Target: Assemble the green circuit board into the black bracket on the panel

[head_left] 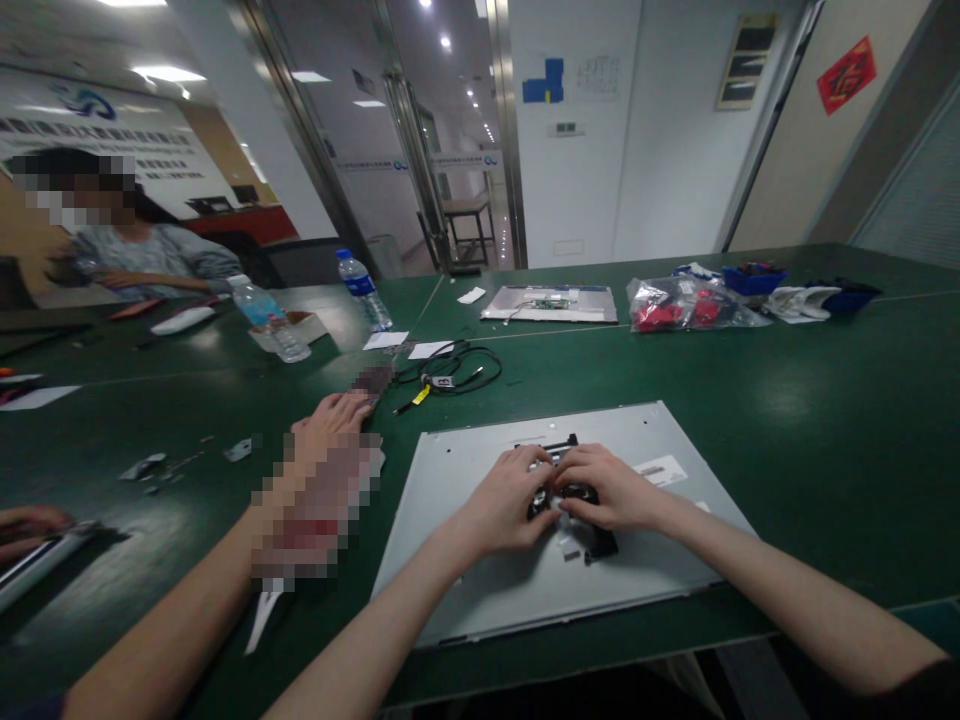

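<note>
A flat light-grey panel [480,590], like the back of a display, lies on the green table in front of me. Small black and silver parts, among them a black strip [602,546], sit around the panel's middle. My left hand [514,495] curls over a glossy black piece [538,502], thumb and fingers closed about it. Close beside it, my right hand [607,487] grips another glossy black piece [579,492], its fingertips nearly meeting the left ones. Whether these pieces are joined is hidden by my fingers. A white label [661,470] shows right of my right hand.
At my left, another person's hand [330,415] rests by a blurred-out object. Beyond the panel lie a coiled black cable [450,375], water bottles [364,290], a second panel [517,305] and a plastic bag with red items [690,305]. Loose metal pieces [238,450] lie left.
</note>
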A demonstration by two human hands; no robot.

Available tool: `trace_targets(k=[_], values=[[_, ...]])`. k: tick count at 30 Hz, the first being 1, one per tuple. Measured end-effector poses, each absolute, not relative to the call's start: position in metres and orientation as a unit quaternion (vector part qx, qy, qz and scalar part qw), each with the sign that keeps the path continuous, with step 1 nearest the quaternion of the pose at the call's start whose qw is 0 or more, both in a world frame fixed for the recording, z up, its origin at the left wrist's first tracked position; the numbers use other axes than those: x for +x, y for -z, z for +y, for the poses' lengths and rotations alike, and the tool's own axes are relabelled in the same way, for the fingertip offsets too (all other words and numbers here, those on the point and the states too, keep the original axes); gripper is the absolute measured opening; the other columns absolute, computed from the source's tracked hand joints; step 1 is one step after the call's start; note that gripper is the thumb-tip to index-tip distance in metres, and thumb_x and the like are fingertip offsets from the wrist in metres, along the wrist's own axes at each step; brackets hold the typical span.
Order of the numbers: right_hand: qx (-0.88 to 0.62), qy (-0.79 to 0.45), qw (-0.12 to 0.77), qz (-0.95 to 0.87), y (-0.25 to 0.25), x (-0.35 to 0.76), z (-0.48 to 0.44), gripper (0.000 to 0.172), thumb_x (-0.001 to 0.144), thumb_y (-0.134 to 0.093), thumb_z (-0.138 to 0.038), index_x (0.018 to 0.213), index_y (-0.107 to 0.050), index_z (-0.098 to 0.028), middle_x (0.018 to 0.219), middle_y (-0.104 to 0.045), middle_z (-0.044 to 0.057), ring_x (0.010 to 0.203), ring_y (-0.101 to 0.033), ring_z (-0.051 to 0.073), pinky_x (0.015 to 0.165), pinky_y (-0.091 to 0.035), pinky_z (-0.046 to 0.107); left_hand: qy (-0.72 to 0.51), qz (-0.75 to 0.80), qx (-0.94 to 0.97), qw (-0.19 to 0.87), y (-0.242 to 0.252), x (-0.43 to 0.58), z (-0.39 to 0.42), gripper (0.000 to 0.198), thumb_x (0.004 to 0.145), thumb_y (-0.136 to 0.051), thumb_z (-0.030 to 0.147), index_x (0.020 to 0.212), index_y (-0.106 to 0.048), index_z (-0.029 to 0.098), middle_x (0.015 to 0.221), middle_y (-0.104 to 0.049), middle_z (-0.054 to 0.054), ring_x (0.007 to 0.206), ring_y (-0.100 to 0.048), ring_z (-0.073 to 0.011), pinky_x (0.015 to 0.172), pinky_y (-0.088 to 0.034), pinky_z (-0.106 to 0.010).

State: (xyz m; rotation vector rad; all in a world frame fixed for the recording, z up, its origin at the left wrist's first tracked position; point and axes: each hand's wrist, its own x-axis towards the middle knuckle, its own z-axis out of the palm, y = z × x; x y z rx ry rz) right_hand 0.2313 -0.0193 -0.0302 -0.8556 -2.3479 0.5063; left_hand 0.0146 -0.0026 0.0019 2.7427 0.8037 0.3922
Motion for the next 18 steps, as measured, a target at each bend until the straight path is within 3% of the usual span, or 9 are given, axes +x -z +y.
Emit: trace_targets(k=[18], values=[[-0.326, -0.170, 0.282, -0.886, 0.0321, 0.2335, -0.0178, 0.018, 0.084, -0.068, -0.022, 0.101, -0.069, -0.019, 0.105, -0.068, 0.008, 0.100, -0.059, 0.024, 0.092, -0.043, 0.043, -0.134, 0.277, 0.944, 0.119, 0.0006, 0.0138, -0.0022, 0.032, 0.079, -0.070, 0.031, 0.105, -0.056, 0.019, 0.117, -0.054, -0.011, 0.110, -0.051, -0.0295, 0.099, -0.040, -0.048]])
